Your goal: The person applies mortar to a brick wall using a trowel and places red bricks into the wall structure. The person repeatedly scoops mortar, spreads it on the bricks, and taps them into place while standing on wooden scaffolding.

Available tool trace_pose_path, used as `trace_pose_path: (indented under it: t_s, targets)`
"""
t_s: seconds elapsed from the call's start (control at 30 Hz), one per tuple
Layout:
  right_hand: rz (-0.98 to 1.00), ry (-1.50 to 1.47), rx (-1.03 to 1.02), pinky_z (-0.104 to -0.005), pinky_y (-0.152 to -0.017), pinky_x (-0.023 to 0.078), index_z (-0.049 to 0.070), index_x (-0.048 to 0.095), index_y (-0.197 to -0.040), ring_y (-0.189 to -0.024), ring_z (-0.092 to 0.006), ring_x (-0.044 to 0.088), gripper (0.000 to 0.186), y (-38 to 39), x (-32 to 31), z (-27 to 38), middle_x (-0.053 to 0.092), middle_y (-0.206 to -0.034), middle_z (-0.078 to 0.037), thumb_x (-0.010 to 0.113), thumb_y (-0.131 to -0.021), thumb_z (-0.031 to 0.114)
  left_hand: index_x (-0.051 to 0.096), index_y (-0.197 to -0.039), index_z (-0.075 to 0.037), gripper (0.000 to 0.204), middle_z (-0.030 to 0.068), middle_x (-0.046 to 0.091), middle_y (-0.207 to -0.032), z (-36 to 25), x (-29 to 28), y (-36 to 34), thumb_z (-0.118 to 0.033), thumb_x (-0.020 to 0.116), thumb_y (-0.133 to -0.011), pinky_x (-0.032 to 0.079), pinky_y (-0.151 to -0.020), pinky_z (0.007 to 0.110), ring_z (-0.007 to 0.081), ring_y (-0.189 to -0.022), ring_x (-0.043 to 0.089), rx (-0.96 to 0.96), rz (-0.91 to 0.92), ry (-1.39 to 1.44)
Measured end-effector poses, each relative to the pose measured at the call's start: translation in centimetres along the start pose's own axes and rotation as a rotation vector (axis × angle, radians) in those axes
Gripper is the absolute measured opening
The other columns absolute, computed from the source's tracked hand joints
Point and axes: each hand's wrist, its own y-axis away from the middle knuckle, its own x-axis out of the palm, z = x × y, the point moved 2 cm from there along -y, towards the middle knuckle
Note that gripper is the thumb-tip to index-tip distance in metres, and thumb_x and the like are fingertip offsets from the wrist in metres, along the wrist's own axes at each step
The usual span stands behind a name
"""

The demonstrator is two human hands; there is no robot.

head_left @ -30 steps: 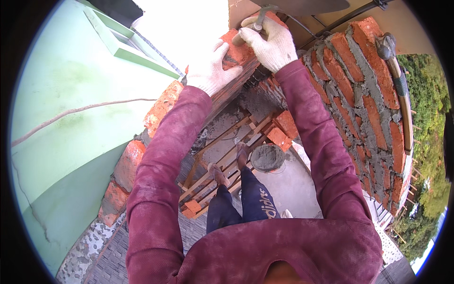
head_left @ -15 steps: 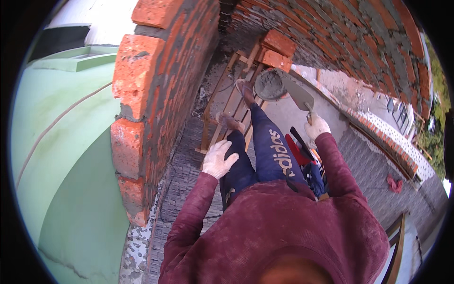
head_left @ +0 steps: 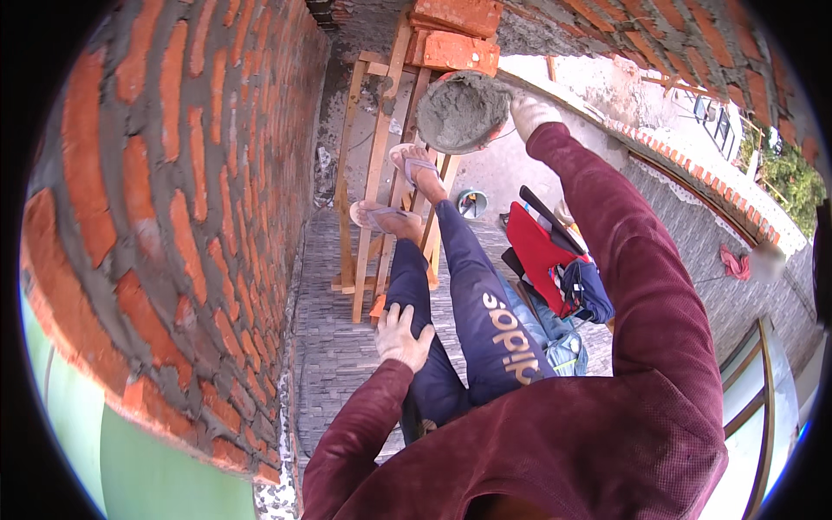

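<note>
My left hand [head_left: 404, 340], in a white work glove, rests on my left knee with its fingers spread. My right hand [head_left: 533, 115], gloved too, reaches forward to the right rim of a round bucket [head_left: 496, 135]. Grey wet mortar [head_left: 461, 113] fills that bucket. The right fingers are curled as around the handle of the trowel seen there a moment earlier; its blade is hidden now. Just beyond the bucket lie stacked orange bricks [head_left: 455, 50]. My feet, in flip-flops, stand on wooden planks [head_left: 379, 152].
A brick wall with grey mortar joints [head_left: 204, 199] rises close on my left. Another brick wall [head_left: 693, 43] crosses the far right. Below are folded clothes [head_left: 530, 260], a small pail [head_left: 471, 204] and a pink cloth [head_left: 735, 263] on grey tiled floor.
My right hand has moved forward from beside the bucket to its rim, and the trowel blade has gone from sight. My left hand stays on my leg. The view has shifted closer to the left wall.
</note>
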Motion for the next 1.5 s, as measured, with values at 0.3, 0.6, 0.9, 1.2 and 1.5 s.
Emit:
trace_pose_path:
  t_s: [0.3, 0.6, 0.9, 1.2, 1.5]
  targets:
    - [0.079, -0.283, 0.104, -0.0491, -0.095, 0.058, -0.002, 0.064, -0.13, -0.112, -0.0403, 0.072, 0.033, -8.1, 13.9, -0.8, 0.073, -0.118, -0.027, 0.048, -0.101, 0.005, 0.065, -0.14, -0.008, 0.067, 0.017, 0.054, -0.152, 0.2, 1.1, -0.4, -0.048, 0.075, -0.086, 0.036, -0.119, 0.055, 0.0433, -0.143, 0.043, 0.083, -0.045, 0.023]
    - [0.322, -1.486, 0.406, -0.042, -0.057, 0.054, 0.002, 0.065, -0.101, -0.066, -0.0292, 0.069, 0.024, -4.3, 18.5, 9.1, 0.069, -0.083, -0.016, 0.073, -0.079, 0.007, 0.066, -0.135, -0.007, 0.062, 0.0174, 0.056, -0.148, 0.1, 0.5, -0.2, -0.041, 0.079, -0.085, 0.038, -0.115, 0.058, 0.045, -0.14, 0.045, 0.135, -0.06, -0.025]
    - [0.239, -2.376, 0.38, -0.0313, -0.042, 0.04, 0.007, 0.058, -0.102, -0.05, -0.0139, 0.051, 0.021, -2.6, 18.9, 14.4, 0.057, -0.074, -0.003, 0.069, -0.085, 0.003, 0.067, -0.138, -0.012, 0.063, 0.0138, 0.055, -0.151, -0.6, -1.2, -1.0, -0.047, 0.074, -0.087, 0.034, -0.12, 0.056, 0.0418, -0.145, 0.041, 0.081, 0.032, -0.112]
    - [0.23, -2.456, 0.285, -0.0361, -0.039, 0.043, 0.013, 0.05, -0.107, -0.044, -0.0196, 0.053, 0.026, 9.1, 14.4, 14.2, 0.053, -0.063, -0.005, 0.067, -0.09, 0.003, 0.058, -0.145, -0.002, 0.064, 0.0237, 0.055, -0.149, 0.3, -2.2, 1.8, -0.039, 0.074, -0.094, 0.039, -0.118, 0.051, 0.044, -0.14, 0.049, 0.123, -0.222, 0.068]
    - [0.372, -2.259, 0.056, -0.0365, -0.039, 0.045, 0.01, 0.053, -0.107, -0.044, -0.0179, 0.052, 0.029, 28.7, -12.9, 9.5, 0.052, -0.066, -0.006, 0.069, -0.085, 0.0, 0.066, -0.136, 0.001, 0.054, 0.0232, 0.066, -0.137, -7.9, -27.6, 25.0, -0.003, 0.066, -0.081, 0.047, -0.113, 0.046, 0.0396, -0.131, 0.061, 0.517, -1.108, 0.204]
